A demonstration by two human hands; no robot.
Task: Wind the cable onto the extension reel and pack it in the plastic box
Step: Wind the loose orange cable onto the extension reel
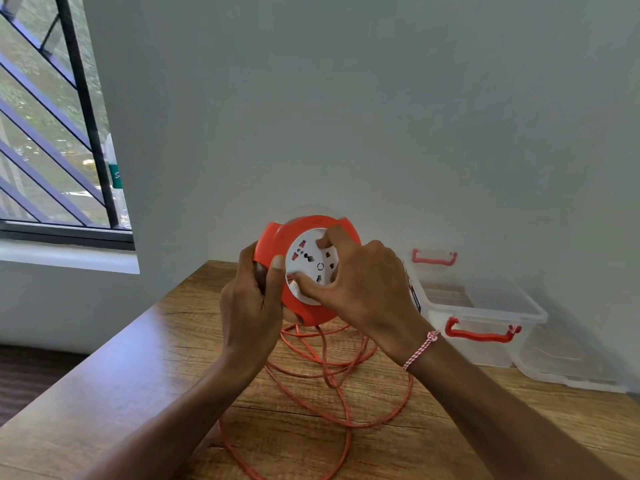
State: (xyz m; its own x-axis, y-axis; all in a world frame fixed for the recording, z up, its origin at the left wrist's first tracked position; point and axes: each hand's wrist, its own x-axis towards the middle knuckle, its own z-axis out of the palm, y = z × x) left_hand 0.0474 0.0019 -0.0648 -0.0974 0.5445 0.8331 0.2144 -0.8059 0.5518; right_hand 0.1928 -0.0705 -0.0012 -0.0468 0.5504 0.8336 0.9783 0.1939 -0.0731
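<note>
I hold a round orange extension reel (277, 237) with a white socket face upright above the table. My left hand (251, 303) grips its left rim, thumb on the front. My right hand (356, 289) is on the white socket face, fingers curled into it. The orange cable (332, 386) hangs from the reel's underside and lies in loose loops on the wooden table (138, 386) below my hands. The clear plastic box (485, 306) with red handles stands open to the right, against the wall.
The box's clear lid (568, 368) lies on the table just right of the box. A white wall is close behind. A barred window (52, 133) is at the left, and the table's left edge drops to a dark floor.
</note>
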